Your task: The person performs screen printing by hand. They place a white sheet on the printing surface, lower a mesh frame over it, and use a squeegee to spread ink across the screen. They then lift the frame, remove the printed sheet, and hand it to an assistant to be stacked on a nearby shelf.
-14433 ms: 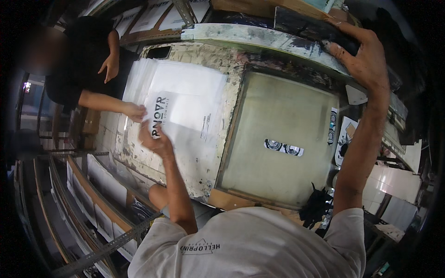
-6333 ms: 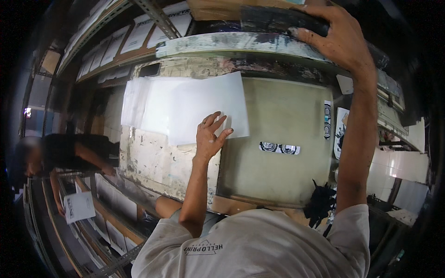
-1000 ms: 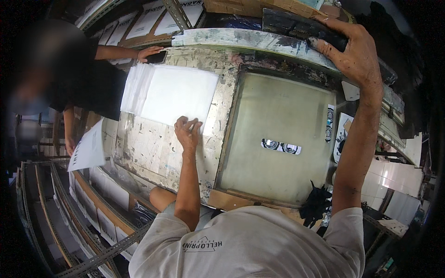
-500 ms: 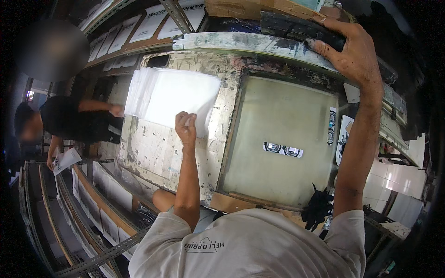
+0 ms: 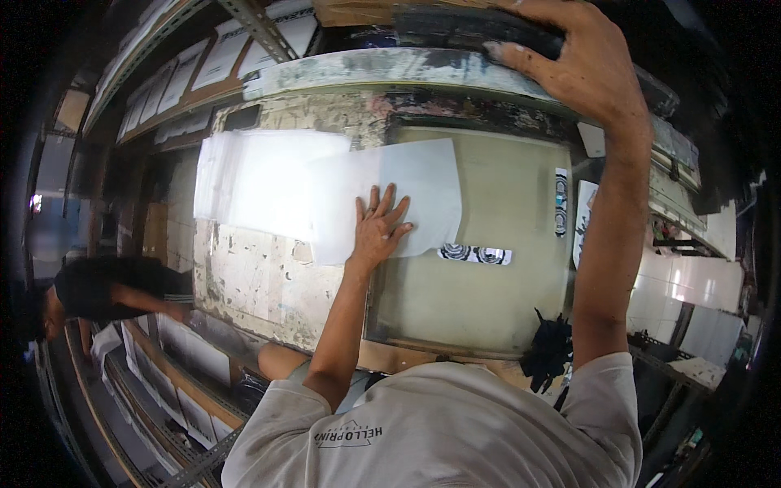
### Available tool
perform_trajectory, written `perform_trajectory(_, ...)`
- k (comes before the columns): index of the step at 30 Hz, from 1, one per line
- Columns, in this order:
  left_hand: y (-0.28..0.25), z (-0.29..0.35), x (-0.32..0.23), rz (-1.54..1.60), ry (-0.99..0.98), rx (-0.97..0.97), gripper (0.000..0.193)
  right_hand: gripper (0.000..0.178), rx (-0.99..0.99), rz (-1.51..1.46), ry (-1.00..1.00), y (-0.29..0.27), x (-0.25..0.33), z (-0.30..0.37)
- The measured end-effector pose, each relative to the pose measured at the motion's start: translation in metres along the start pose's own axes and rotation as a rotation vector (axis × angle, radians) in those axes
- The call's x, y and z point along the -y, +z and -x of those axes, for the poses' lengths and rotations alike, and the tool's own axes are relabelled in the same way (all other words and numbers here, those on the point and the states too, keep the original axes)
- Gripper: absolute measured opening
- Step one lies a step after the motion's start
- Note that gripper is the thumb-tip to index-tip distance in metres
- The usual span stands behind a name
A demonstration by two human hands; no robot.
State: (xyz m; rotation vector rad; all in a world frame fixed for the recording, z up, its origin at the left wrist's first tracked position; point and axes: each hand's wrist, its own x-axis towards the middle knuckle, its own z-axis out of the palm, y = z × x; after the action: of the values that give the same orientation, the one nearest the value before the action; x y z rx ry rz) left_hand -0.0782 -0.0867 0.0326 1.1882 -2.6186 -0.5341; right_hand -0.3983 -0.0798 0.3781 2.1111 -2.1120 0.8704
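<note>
My left hand (image 5: 380, 226) lies flat with fingers spread on a thin white sheet (image 5: 431, 183). That sheet reaches from the stack of white sheets (image 5: 272, 175) across onto the pale greenish work surface (image 5: 496, 313). Its lower right corner is close to a small strip with black round prints (image 5: 475, 254). Up at the far right, my right hand (image 5: 573, 61) is wrapped round a black, ink-stained bar (image 5: 464, 31), thumb on the near side. The fingers behind the bar are partly hidden. Just below the bar runs a paint-smeared pale beam (image 5: 350, 69).
A second printed strip (image 5: 560, 203) sits near the surface's right edge. Black rags (image 5: 547, 346) hang at the near right corner. Racks of printed white sheets (image 5: 220, 61) stand far left, more racks (image 5: 175, 366) near left. A co-worker in black (image 5: 102, 293) bends over the near-left racks.
My left hand has moved right, drawing one white sheet off the stack onto the greenish surface, and its fingers have spread. My right hand keeps its grip. The co-worker has bent lower toward the racks.
</note>
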Motion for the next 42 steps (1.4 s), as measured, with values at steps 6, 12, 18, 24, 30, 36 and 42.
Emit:
perform_trajectory(6,0.048,-0.079,-0.054,0.067,0.182,-0.032,0.065,0.052,-0.121,0.165,-0.021,-0.002,0.013,0.007)
perform_trajectory(12,0.080,-0.114,-0.102,0.056,0.301,0.023,0.069,0.048,0.190,-0.033,0.134,-0.026,0.016,-0.006)
perform_trajectory(18,0.089,-0.096,-0.134,0.127,0.308,0.012,0.068,0.044,0.032,-0.007,-0.014,-0.002,-0.001,-0.008)
perform_trajectory(24,0.088,-0.083,-0.145,0.146,0.312,0.028,0.068,0.042,0.095,-0.052,0.018,-0.022,0.011,-0.003)
perform_trajectory(30,0.086,-0.076,-0.145,0.181,0.360,0.023,0.068,0.042,-0.101,0.048,-0.079,-0.001,0.005,0.007)
perform_trajectory(36,0.067,-0.074,-0.138,0.223,0.397,0.032,0.066,0.043,0.042,0.005,-0.016,-0.008,0.005,0.000)
perform_trajectory(42,-0.032,-0.047,-0.109,0.910,-0.024,-0.573,0.079,0.052,-0.159,-0.005,-0.297,0.023,-0.005,0.027)
